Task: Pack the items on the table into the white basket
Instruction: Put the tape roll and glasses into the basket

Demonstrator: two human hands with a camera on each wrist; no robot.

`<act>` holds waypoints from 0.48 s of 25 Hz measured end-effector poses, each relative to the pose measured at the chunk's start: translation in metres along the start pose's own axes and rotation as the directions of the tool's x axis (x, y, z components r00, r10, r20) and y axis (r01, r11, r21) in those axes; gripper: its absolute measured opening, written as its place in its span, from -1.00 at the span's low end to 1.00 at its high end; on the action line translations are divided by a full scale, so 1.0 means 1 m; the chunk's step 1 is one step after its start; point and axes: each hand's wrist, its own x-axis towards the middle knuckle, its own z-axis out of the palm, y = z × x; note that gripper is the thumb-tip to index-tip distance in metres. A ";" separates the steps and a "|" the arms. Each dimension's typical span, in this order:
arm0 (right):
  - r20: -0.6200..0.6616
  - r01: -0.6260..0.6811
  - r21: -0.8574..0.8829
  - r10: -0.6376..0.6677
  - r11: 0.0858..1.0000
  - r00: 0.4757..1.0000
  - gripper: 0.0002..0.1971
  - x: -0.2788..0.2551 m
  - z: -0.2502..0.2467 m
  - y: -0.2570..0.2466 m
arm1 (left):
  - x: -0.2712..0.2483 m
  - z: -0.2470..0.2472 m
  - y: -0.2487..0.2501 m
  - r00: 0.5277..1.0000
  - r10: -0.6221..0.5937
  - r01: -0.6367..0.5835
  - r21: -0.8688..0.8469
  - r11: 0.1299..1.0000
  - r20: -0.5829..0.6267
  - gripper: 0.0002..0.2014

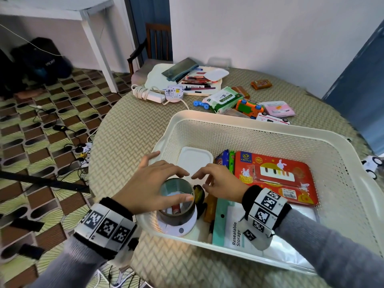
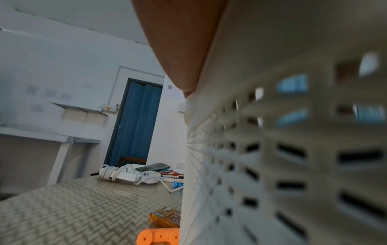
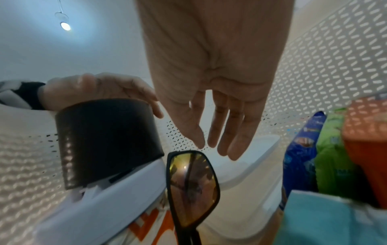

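The white basket (image 1: 228, 119) (image 2: 272, 165) (image 3: 324, 66) stands on the table. In its near left corner a brown tape roll (image 1: 176, 217) (image 3: 104, 140) sits on a white round device (image 1: 180, 228). My left hand (image 1: 185, 186) (image 3: 125, 89) holds the roll from above, thumb on the near rim and fingers over the far rim. Just right of the roll, black sunglasses (image 1: 198, 193) (image 3: 192, 185) with yellow lenses stand on edge. My right hand (image 1: 199, 180) (image 3: 213, 149) hovers above them, fingers straight and holding nothing.
In the basket lie a red toy box (image 1: 274, 177), a white lidded container (image 1: 194, 161) and a resealable bag pack (image 1: 234, 231). Beyond it are wet wipes (image 1: 221, 98), an orange toy car (image 1: 249, 108), a pink pack (image 1: 278, 109), a power strip (image 1: 147, 93) and a pen tray (image 1: 187, 82).
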 end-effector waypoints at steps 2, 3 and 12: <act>-0.012 -0.024 0.009 0.025 1.000 1.000 -0.66 -0.001 -0.008 -0.003 | 0.001 0.001 -0.001 0.999 -0.027 0.022 -0.106 0.994 -0.042 -0.47; -0.017 -0.031 0.009 0.031 0.999 0.999 -0.67 -0.001 -0.011 -0.004 | 0.001 0.001 -0.003 0.997 -0.048 0.038 -0.165 0.986 -0.054 -0.50; -0.160 -0.093 0.037 0.098 0.995 0.982 -0.79 -0.023 -0.073 -0.034 | 0.015 -0.057 0.000 0.987 -0.050 0.112 -0.429 0.897 0.152 -0.58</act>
